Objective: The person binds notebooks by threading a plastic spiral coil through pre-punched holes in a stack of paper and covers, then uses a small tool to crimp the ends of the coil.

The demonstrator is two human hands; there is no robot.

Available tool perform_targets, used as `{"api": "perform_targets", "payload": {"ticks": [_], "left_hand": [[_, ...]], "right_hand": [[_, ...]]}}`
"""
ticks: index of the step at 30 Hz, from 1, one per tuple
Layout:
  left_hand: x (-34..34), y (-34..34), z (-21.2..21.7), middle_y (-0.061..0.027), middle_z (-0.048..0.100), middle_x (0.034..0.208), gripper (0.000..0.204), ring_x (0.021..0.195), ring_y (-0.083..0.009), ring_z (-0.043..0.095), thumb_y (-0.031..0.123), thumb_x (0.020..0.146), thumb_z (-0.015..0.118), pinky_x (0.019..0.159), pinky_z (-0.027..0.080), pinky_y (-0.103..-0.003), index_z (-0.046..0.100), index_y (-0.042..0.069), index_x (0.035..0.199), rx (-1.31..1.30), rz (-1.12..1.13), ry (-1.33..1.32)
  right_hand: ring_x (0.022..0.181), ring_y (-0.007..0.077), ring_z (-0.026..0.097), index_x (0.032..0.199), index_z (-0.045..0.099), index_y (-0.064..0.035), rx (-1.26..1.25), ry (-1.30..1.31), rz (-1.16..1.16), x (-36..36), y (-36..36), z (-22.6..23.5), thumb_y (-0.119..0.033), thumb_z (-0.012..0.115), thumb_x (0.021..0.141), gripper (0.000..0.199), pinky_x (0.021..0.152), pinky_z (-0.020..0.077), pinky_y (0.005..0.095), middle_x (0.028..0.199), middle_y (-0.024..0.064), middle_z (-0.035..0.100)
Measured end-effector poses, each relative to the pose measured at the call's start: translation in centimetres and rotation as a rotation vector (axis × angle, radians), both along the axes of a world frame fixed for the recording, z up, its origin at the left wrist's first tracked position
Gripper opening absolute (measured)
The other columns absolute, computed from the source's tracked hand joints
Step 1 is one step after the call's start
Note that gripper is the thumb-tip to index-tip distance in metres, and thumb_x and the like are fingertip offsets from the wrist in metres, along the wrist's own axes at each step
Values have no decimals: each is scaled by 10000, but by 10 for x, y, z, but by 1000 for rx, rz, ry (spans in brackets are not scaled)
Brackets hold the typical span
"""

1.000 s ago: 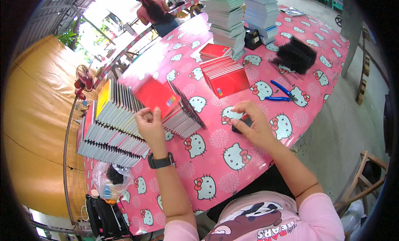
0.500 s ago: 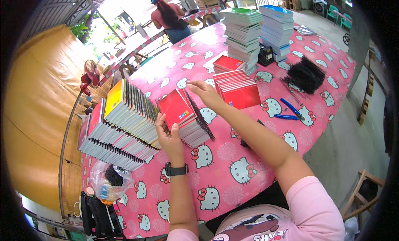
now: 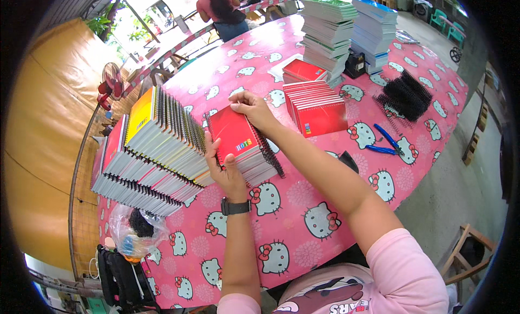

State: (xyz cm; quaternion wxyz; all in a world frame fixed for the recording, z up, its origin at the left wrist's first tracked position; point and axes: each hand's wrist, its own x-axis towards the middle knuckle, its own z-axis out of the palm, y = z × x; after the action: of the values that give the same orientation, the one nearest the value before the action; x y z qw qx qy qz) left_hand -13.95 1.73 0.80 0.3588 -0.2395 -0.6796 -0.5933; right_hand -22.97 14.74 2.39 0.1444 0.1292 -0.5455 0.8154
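Note:
A stack of red-covered spiral notebooks [image 3: 234, 131] with black coil bindings stands in front of me. My left hand [image 3: 226, 172], a dark watch on its wrist, lies along the stack's left and near side, fingers stretched and thumb apart. At the far right edge my right hand [image 3: 255, 111] has its fingers bent and closed around the top notebook's corner. Left of them, spiral notebooks with yellow covers [image 3: 142, 118] stand in a tall row, beside others with pink-red covers [image 3: 115, 146]. To the right lies a fanned pile of red booklets [image 3: 319, 111] without black coils.
Tall stacks of green-covered [image 3: 327, 38] and blue-covered booklets [image 3: 372, 35] stand at the back. Black coils [image 3: 406, 97] and blue-handled pliers [image 3: 387, 141] lie to the right. A plastic bag [image 3: 135, 233] sits at the left edge. Another person [image 3: 222, 13] stands beyond the table.
My right hand has come down from beside the far corner and its fingers have closed at the red stack's edge. My left hand stays against the stack. The view has shifted slightly.

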Motion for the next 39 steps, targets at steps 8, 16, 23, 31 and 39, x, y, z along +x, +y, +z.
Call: {"api": "perform_targets", "payload": {"ticks": [8, 16, 23, 31, 39], "left_hand": [[1, 3, -3, -198, 373, 1381, 598, 1269, -290, 361, 509, 950, 306, 1065, 247, -422, 471, -32, 1145, 29, 48, 38], [61, -27, 15, -193, 401, 1322, 431, 1257, -305, 359, 372, 961, 353, 1046, 281, -433, 492, -6, 1116, -97, 146, 163], [115, -11, 0, -162, 424, 1280, 249, 1225, -307, 382, 53, 773, 610, 1023, 310, -428, 512, 44, 1002, -307, 140, 237], [133, 18, -6, -143, 435, 1262, 554, 1179, -243, 416, 27, 732, 666, 1011, 311, -388, 439, 32, 1237, -9, -234, -329], [132, 14, -34, -53, 528, 986, 359, 952, -134, 521, -58, 781, 587, 856, 432, -259, 470, 23, 1112, 147, -607, -757]], "right_hand": [[961, 190, 558, 1083, 606, -19, 158, 50, -162, 7, 0, 9, -175, 517, 870, 278, 901, 415, 306, 988, 104, 623], [878, 268, 582, 923, 641, -12, 768, 132, -1075, 89, 179, -39, -238, 717, 716, 316, 800, 448, 355, 881, 135, 634], [655, 195, 628, 923, 639, 22, 729, -396, -828, 116, 245, -90, -208, 780, 633, 396, 619, 488, 305, 767, 118, 659], [650, 72, 542, 823, 626, -30, 415, -274, -504, 231, 159, -10, -61, 725, 714, 151, 590, 435, 241, 708, 5, 607], [713, 74, 565, 930, 567, -17, 250, -197, -192, 282, 68, -43, -71, 659, 806, 164, 644, 457, 229, 799, 16, 603]]}}
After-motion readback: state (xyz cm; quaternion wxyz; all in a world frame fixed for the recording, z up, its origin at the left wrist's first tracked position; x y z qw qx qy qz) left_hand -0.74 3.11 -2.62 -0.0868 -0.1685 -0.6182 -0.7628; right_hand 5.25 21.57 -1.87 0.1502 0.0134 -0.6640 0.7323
